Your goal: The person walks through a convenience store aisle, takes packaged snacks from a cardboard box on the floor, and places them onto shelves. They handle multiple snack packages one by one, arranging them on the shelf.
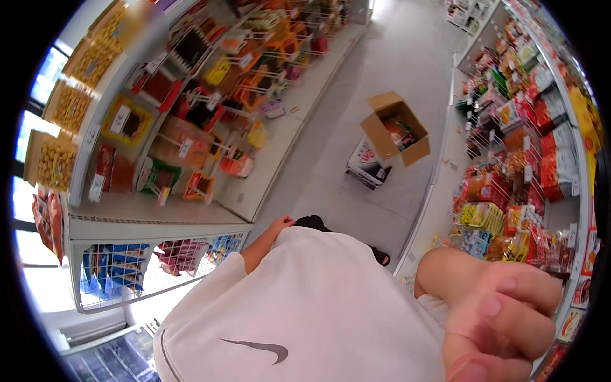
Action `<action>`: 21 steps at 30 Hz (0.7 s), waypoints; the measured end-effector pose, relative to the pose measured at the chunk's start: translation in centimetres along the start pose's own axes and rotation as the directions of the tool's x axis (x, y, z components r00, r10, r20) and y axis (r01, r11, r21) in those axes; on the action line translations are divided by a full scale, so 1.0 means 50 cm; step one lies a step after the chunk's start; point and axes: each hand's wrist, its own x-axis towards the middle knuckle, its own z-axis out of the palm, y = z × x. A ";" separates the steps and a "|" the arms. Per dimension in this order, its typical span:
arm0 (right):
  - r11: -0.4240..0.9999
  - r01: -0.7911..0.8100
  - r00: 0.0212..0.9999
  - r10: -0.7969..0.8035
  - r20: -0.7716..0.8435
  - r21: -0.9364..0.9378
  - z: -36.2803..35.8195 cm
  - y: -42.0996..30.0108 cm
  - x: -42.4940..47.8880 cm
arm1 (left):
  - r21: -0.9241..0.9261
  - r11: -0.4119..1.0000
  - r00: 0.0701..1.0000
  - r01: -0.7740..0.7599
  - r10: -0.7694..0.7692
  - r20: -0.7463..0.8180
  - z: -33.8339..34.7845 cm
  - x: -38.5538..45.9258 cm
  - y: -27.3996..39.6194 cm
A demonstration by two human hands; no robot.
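My right hand [501, 315] is raised close to the camera at the lower right, its fingers curled loosely with nothing seen in them, in front of the right shelf of packaged snacks [520, 186]. Low at my left side hangs my left hand [285, 223], small in view and partly hidden by my white shirt; whether it holds anything cannot be told. Ahead on the floor, an open cardboard box [398, 129] has packaged goods inside. Beside it and partly under its flaps is a white and black printed carton [363, 162].
A left shelf [267, 176] bears hanging snack packets. Plastic tubs of round yellowish snacks [57, 164] line its outer end, above a white wire rack [157, 267] with bags. The grey tiled aisle [334, 153] runs between the shelves. A glass-topped unit [114, 355] stands at the lower left.
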 end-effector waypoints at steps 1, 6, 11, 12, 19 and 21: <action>0.998 -0.057 0.998 0.058 -0.018 0.019 0.053 -0.004 0.022 | 0.014 1.000 1.000 -0.016 0.015 0.011 -0.043 0.000 -0.036; 0.900 0.153 0.985 -0.174 0.015 0.409 0.185 0.079 0.043 | 0.532 0.840 0.973 -0.107 -0.020 0.228 -0.173 -0.045 -0.332; 0.968 0.100 0.984 -0.063 -0.164 0.229 0.189 0.094 0.047 | 0.250 0.932 0.938 0.264 -0.309 0.160 -0.114 -0.005 -0.300; 0.968 0.083 0.967 -0.021 -0.254 0.238 0.201 0.103 0.043 | 0.222 0.949 0.954 0.224 -0.260 0.151 -0.060 -0.005 -0.323; 0.656 -0.345 0.344 0.754 -0.560 0.671 0.305 0.283 -0.172 | 0.203 0.977 0.994 0.061 -0.042 -0.097 -0.104 0.047 -0.108; 0.377 -0.538 0.147 0.923 -0.356 0.754 0.378 0.357 -0.298 | 0.152 0.987 0.997 0.058 -0.049 -0.058 -0.120 0.098 -0.073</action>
